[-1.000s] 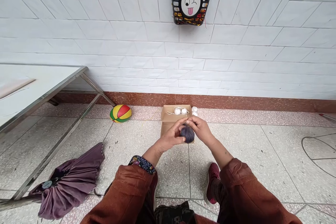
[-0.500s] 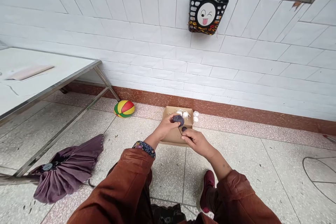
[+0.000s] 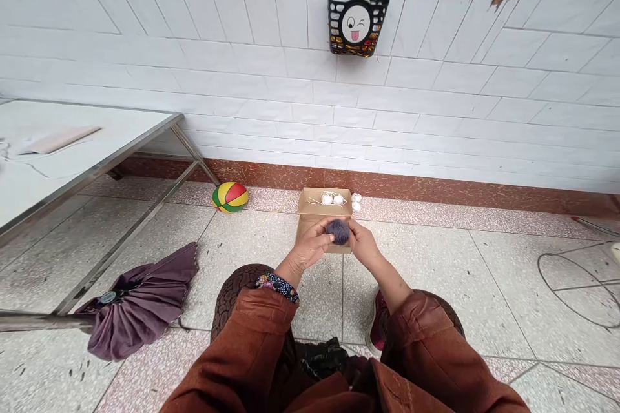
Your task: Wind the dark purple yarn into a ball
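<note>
A dark purple-grey ball of yarn (image 3: 338, 232) sits between my hands above an open cardboard box (image 3: 307, 210). My left hand (image 3: 310, 246) closes round its left side, thumb in front. At the ball's right edge, my right hand (image 3: 363, 242) has its fingers bent together on the yarn; whether they grip the ball or a strand is hard to see. In the back part of the box lie two white balls of yarn (image 3: 332, 198) with loose strands. More small white balls (image 3: 356, 201) rest on the floor just right of the box.
A red, yellow and green ball (image 3: 230, 197) lies by the leg of a white-topped metal table (image 3: 121, 119). A folded purple umbrella (image 3: 150, 303) is on the floor at left. A black basket (image 3: 357, 26) hangs from the window bars. At right stands a thin metal ring frame (image 3: 576, 288).
My right hand has moved up against the yarn ball, where it was pinching a strand below it. The small dark piece near that hand no longer shows. The view has shifted.
</note>
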Tool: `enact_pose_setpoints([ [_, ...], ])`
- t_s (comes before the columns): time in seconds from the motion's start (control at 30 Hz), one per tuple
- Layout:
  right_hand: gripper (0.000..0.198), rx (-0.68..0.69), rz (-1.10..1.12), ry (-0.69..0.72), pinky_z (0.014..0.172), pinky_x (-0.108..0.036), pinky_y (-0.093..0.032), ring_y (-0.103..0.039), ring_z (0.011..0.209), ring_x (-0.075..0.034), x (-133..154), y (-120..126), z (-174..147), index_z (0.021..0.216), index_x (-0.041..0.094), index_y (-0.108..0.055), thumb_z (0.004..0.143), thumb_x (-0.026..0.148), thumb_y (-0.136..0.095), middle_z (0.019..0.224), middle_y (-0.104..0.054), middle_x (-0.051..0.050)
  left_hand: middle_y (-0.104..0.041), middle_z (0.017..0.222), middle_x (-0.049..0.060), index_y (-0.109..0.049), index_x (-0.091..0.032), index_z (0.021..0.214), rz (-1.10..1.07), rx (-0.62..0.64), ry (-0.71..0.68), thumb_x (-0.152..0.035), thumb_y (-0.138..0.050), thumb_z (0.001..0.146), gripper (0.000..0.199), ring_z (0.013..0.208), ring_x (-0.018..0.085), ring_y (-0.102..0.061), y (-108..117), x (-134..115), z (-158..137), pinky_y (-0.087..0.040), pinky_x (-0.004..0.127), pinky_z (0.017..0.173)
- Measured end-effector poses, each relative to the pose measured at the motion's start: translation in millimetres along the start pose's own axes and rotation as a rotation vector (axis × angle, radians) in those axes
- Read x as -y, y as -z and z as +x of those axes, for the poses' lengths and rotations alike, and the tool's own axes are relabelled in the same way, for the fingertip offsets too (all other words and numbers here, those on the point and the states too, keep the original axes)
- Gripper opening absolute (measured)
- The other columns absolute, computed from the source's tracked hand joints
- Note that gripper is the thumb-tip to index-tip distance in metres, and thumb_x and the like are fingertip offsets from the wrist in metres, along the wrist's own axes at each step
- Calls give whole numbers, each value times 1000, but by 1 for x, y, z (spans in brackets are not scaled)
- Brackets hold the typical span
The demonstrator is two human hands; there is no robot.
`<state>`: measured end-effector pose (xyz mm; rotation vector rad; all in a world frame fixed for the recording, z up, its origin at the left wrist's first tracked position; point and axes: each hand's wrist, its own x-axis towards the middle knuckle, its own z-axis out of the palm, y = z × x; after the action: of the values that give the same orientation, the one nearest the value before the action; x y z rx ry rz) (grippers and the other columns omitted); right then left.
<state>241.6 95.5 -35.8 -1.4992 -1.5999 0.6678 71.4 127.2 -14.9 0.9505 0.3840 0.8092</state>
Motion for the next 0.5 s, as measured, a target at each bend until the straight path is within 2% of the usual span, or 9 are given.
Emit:
enact_pose_setpoints([
  [0.13, 14, 71, -138, 5, 65, -28, -44, -61, 71, -20, 10, -22, -33, 94, 20, -58, 96, 25, -45, 80, -64, -4, -68, 107, 9, -68, -16, 110, -64, -216, -10, -27, -80, 70, 43, 94, 19, -62, 3, 5, -14, -47, 31, 83],
  [0.27, 17, 199, -120, 224, 72, -27, -46, -62, 75, -18, 36, -24, -60, 89, 21, -59, 99, 26, -47, 83, -65, -3, -69, 103, 6, -68, -17, 106, 44, -326, -16, -27, -80, 69, 41, 89, 17, -62, 8, 4, -31, -46, 30, 82],
  [0.37, 18, 193, -71, 350, 76, -28, -47, -62, 80, -18, 55, -16, -65, 90, 21, -61, 101, 28, -49, 85, -65, -3, -69, 108, 7, -68, -17, 110, 204, -310, -2, -26, -80, 67, 45, 98, 20, -62, 11, 1, -45, -45, 33, 91],
  [0.5, 19, 60, -7, 372, 76, -29, -47, -61, 82, -18, 62, -2, -47, 88, 21, -65, 99, 31, -53, 86, -66, -4, -67, 116, 8, -62, -20, 125, 302, -141, 55, -21, -83, 63, 65, 108, 23, -59, 12, 0, -62, -41, 35, 96],
])
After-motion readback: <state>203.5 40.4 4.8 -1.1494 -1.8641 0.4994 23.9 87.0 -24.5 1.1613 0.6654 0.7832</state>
